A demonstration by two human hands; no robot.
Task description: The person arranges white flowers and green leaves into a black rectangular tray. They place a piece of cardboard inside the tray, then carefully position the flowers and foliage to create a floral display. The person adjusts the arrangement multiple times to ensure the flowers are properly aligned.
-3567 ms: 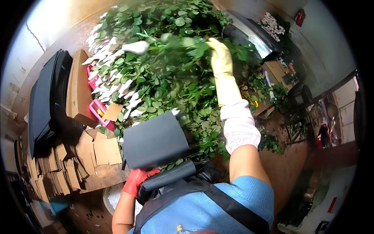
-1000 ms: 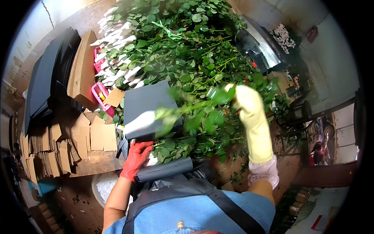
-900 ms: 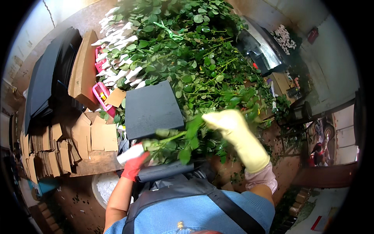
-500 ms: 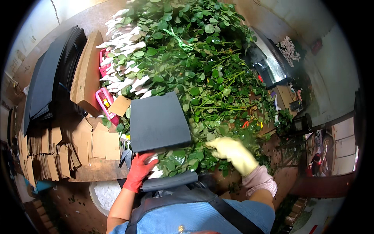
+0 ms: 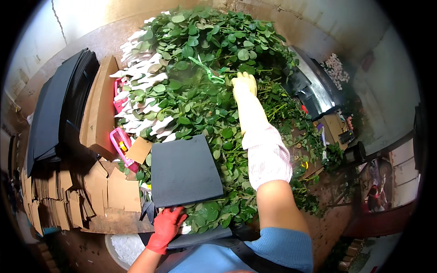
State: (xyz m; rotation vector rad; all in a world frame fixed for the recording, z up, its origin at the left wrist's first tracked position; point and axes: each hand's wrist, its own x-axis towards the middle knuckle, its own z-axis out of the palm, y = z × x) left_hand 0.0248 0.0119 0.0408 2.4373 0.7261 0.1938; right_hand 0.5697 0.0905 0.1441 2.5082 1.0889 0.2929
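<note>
My left hand [image 5: 165, 228], in a red glove, is at the near edge of a dark grey ribbed sheet [image 5: 184, 170]. Its fingers are curled, and a bit of white wrapping shows beside them; what they grip is partly hidden. My right hand [image 5: 244, 84], in a pale yellow glove with a pink striped cuff, reaches far across the table. Its fingers stretch over leafy green stems [image 5: 214, 102], close to a green tie [image 5: 207, 70]. White-sleeved flower heads [image 5: 145, 82] line the left side of the pile. The sheet lies on top of the nearer leaves.
Dark sheets [image 5: 57, 109] stand stacked at the left beside a cardboard box [image 5: 99, 109]. Cut cardboard pieces [image 5: 123, 193] lie nearer, with pink holders [image 5: 123, 148] by the stems. Below the table edge is a tub of white pieces [image 5: 123, 249]. Shiny black wrapping [image 5: 312, 84] sits at right.
My right hand has moved from above the near leaves forward to the far stems. My left hand stays at the sheet's near edge. The whole view has shifted, so the table appears lower.
</note>
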